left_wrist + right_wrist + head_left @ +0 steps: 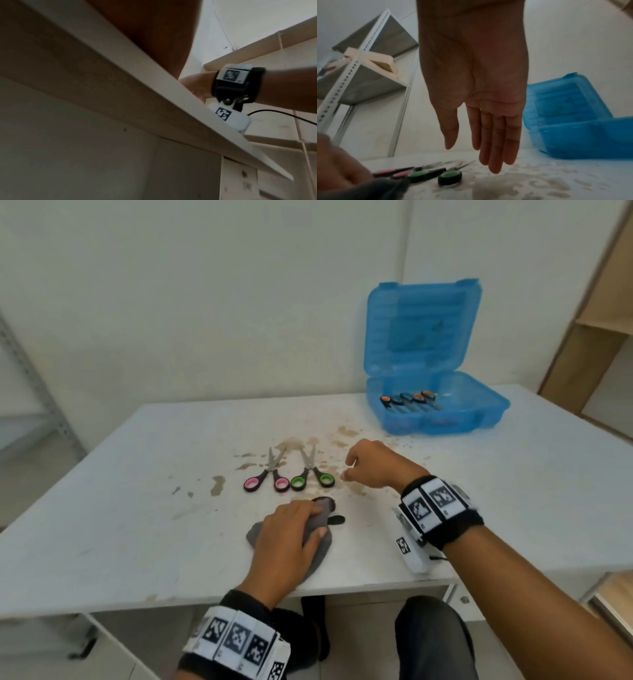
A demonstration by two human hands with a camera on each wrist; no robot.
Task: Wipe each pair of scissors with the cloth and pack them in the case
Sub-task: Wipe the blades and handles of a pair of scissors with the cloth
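Note:
Two pairs of scissors lie side by side on the stained table: pink-handled scissors and green-handled scissors. My left hand lies over a grey cloth near the front edge, fingers and thumb pinching a fold of it. A small dark shape shows beside the cloth; what it is I cannot tell. My right hand hovers empty just right of the green handles, fingers relaxed. The blue case stands open at the back right, holding orange-handled scissors.
Brown stains cover the white table around the scissors. A metal rack stands to the left and a wooden shelf to the right. The left wrist view shows only the table's front edge from below.

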